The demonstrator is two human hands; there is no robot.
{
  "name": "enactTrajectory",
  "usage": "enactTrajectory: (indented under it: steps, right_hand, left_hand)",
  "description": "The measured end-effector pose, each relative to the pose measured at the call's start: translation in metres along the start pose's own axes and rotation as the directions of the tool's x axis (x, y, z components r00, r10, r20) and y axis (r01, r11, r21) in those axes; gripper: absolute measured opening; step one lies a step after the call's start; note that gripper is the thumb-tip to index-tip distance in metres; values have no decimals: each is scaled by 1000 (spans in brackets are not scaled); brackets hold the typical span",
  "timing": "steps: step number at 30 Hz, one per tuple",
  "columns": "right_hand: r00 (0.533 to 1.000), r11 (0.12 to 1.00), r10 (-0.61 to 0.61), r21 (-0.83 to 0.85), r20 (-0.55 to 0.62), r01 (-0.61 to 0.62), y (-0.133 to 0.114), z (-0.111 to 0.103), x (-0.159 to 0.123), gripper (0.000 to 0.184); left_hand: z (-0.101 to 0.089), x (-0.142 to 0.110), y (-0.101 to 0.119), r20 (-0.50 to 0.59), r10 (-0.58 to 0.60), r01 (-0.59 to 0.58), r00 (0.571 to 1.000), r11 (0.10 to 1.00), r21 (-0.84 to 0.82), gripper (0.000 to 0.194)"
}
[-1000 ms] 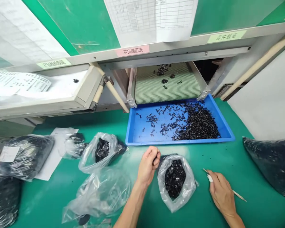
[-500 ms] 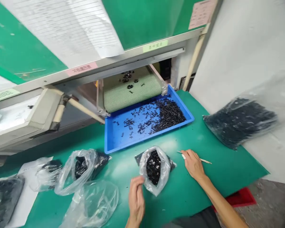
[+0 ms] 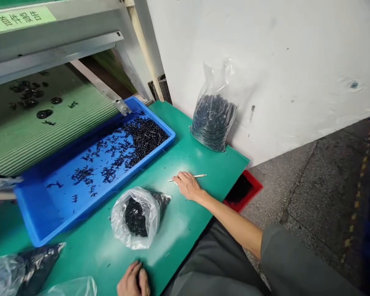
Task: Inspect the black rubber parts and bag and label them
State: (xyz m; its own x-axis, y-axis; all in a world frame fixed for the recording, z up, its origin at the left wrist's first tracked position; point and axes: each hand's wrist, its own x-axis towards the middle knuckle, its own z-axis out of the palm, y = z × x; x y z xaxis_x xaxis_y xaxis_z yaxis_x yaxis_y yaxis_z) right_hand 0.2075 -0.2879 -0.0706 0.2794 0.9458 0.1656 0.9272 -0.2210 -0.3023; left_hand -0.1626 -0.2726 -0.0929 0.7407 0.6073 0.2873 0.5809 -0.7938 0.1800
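Right hand (image 3: pixel 188 186) in a narrow grip on a thin wooden stick (image 3: pixel 197 176), resting on the green mat (image 3: pixel 185 164) (stick runs under the fingers, ends showing either side). Left hand (image 3: pixel 132 281) curled shut at the bottom edge of the frame, partly cut off; cannot tell if anything is inside it. Clear plastic bag (image 3: pixel 138 218) of small black parts lies open on the mat between the hands, touching neither. Blue plastic tray (image 3: pixel 89 204) just beside that bag, holding black pins and parts. Ribbed green conveyor belt (image 3: pixel 46 139) ends at the tray's far edge, black rings on it. Second full bag (image 3: pixel 212 123) stands against the white wall (image 3: pixel 296 61). Red tray (image 3: pixel 243 189) on the floor past the mat's corner.
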Motion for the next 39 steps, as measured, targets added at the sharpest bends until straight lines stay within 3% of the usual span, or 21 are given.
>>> enactTrajectory:
  steps: [4,9,21,26,39]
  right_hand:
    - [1000,1000,-12,17,1,12,1,1,-1,21]
    - [1000,1000,-20,6,12,19,1,-1,-3,22]
    - [997,998,-58,-1,-60,58,-2,-3,-9,28]
    - [985,993,-121,-16,-123,120,-1,0,-10,31]
    - [950,968,-245,-109,-191,228,10,7,-18,35]
  left_hand:
    - [-8,4,19,40,-58,56,997,997,62,29]
    - [-9,2,24,62,-113,108,992,991,81,32]
    - [-12,-13,31,38,-249,250,968,968,-6,25]
    - [-20,-12,39,79,-346,352,935,933,-72,23]
    - [-43,-2,56,120,-411,426,904,891,-158,23]
